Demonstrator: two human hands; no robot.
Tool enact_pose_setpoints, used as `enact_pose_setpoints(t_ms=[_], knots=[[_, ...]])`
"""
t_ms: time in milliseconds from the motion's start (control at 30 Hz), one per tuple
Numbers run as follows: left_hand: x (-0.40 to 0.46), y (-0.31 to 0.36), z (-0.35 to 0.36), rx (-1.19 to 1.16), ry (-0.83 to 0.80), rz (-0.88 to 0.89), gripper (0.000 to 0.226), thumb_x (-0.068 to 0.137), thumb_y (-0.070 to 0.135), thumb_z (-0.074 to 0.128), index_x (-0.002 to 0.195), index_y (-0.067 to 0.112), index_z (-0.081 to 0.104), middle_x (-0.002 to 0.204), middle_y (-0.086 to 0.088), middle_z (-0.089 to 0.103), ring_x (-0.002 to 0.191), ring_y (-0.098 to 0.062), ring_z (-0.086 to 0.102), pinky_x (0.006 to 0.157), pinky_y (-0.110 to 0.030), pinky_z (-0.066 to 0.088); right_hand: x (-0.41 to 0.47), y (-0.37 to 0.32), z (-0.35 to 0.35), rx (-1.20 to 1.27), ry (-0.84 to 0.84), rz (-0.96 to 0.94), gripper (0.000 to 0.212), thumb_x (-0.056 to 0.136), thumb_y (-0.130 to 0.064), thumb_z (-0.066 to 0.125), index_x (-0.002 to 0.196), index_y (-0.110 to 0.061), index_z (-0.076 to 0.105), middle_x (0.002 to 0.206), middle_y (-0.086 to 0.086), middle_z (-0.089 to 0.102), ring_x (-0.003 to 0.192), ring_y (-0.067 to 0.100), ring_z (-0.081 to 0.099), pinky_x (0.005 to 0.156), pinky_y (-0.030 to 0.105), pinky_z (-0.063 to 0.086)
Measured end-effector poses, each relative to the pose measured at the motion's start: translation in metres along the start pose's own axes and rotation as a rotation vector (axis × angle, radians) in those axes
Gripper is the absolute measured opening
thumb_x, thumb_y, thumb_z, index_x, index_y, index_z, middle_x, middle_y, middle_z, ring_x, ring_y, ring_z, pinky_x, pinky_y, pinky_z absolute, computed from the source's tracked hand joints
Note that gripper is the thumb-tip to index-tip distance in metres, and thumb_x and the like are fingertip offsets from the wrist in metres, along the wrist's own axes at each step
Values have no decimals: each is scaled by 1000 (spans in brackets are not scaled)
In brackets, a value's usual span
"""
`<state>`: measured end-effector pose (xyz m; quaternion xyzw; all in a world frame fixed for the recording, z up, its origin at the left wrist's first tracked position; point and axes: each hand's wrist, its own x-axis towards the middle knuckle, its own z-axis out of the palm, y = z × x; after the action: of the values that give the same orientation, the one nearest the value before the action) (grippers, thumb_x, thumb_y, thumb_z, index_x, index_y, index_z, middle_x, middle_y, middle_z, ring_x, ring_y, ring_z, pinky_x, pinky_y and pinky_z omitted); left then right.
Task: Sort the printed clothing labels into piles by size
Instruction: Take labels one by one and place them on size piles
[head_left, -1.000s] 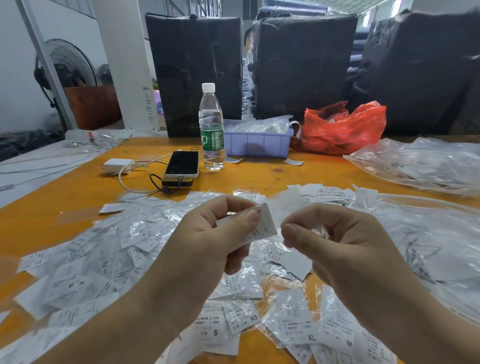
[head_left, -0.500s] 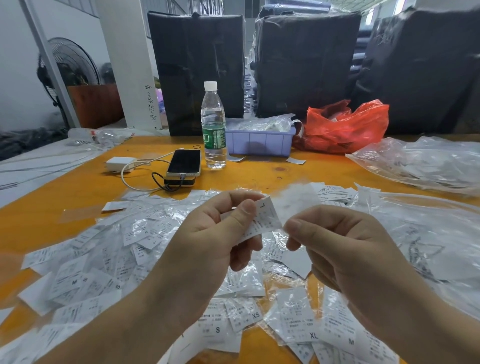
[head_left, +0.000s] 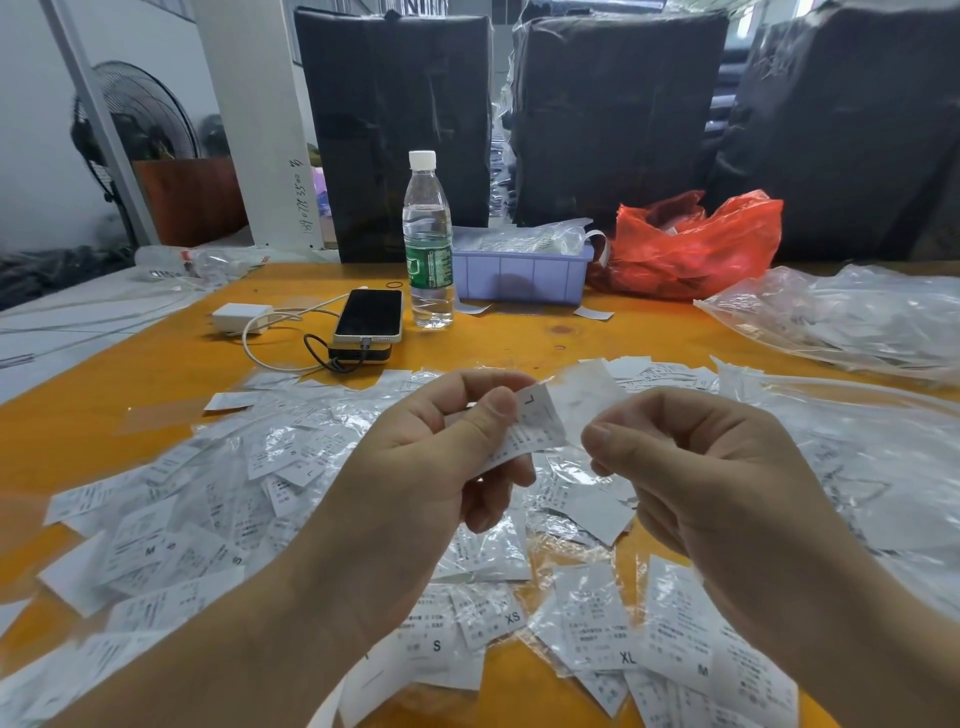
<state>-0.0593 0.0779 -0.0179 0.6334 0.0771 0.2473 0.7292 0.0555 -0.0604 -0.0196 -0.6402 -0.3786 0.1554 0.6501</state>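
Observation:
My left hand (head_left: 436, 467) pinches a white printed label marked L (head_left: 530, 428) between thumb and forefinger, held up above the table. My right hand (head_left: 691, 467) pinches a thin clear sleeve (head_left: 587, 397) that stands up beside that label and touches it. Below both hands, several white size labels (head_left: 208, 519) in clear sleeves lie scattered over the orange table (head_left: 78, 415). Near the front edge lie labels marked S (head_left: 436, 646), XS (head_left: 511, 618), XL (head_left: 627, 657) and M (head_left: 702, 670).
A phone (head_left: 370, 314) lies on a power bank with a white charger (head_left: 236, 316) and cable at the back left. A water bottle (head_left: 427, 244), a purple tray (head_left: 519, 273), a red bag (head_left: 691, 247) and clear plastic bags (head_left: 841, 317) stand further back and right.
The L label in my left hand has turned so its letter faces up. The clear sleeve in my right hand has come further away from it. Both hands rose slightly.

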Motion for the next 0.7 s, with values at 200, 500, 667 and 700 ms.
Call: enact_pose_setpoints(t_ms=[200,500,667,700], knots=[[1,0,0,-13,-12,17,24,75,33,61,93,24,75,64,-8,65,51,-12,52,43,-21,41,0,-2,-1,13,-3,-12,6,78,-22,73,73,-18,72,44,-16,50,36,1,47,38,8,33],[-3,-3,0,218,21,105,23,81,39,57,98,30,70,67,-5,69,51,-10,55,45,-20,44,0,2,2,56,-79,7,21,69,-27,71,72,-7,64,46,-15,49,37,-1,47,40,3,32],[-8,-2,3,459,74,240,22,83,41,51,100,33,63,69,6,70,55,-2,61,48,-11,45,-3,-1,5,100,-145,10,15,70,-24,69,67,-9,68,41,-14,46,35,0,47,40,5,34],[-9,-2,4,507,83,267,21,84,42,51,100,34,63,69,10,70,59,-1,63,48,-10,45,-3,-1,5,104,-152,7,14,71,-24,69,66,-10,69,41,-14,46,35,0,47,40,5,34]])
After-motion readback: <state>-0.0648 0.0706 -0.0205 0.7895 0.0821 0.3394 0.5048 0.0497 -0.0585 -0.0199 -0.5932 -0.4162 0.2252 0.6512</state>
